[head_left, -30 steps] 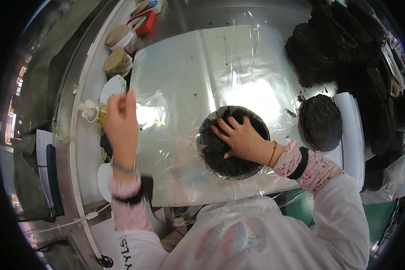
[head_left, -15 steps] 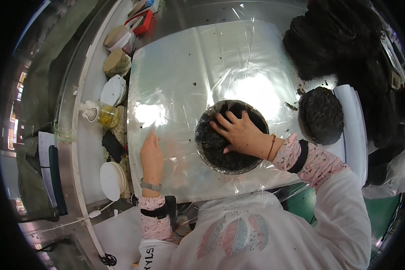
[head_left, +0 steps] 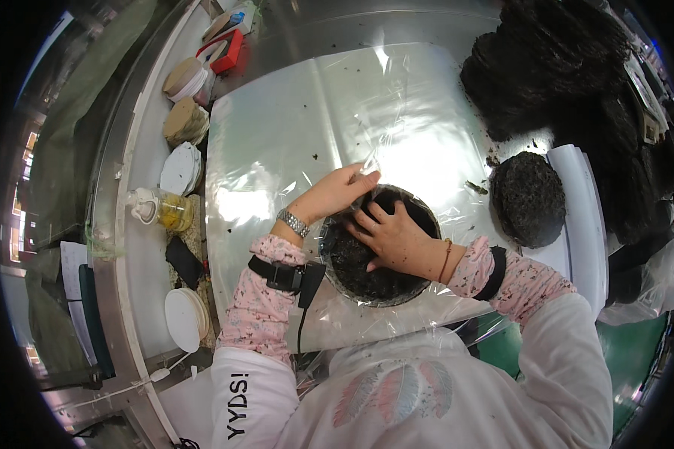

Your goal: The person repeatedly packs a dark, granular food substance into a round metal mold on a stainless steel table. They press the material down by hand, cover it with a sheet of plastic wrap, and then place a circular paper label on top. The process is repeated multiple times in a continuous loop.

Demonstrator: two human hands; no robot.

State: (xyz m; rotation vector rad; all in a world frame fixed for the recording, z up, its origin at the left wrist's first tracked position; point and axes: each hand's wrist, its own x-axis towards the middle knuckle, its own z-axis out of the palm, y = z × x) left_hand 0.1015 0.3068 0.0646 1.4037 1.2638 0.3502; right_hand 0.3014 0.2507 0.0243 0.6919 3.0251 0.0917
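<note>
A round mould (head_left: 406,301) stands on a clear plastic sheet (head_left: 277,112), with dark, matted seaweed-like material (head_left: 358,258) inside. My right hand (head_left: 401,238) reaches into the mould and lies on that material, its fingers spread. At the mould's far left rim, my left hand (head_left: 333,193) has thumb and fingers closed on what looks like a raised fold of clear plastic film (head_left: 370,161). Its fingertips are partly hidden. To the right of the mould lies a round dark cake (head_left: 528,200) of similar matted material.
Dark fibrous bundles (head_left: 547,67) are piled at the far right, beside rolled white sheets (head_left: 580,217). Along the left edge stand a pump bottle (head_left: 165,209) with yellow liquid, stacks of round discs (head_left: 186,320), a black object (head_left: 183,262) and a red box (head_left: 228,54).
My left hand has moved right and away from me, from the bare sheet to the mould's far left rim, and closed there. My right hand stays inside the mould.
</note>
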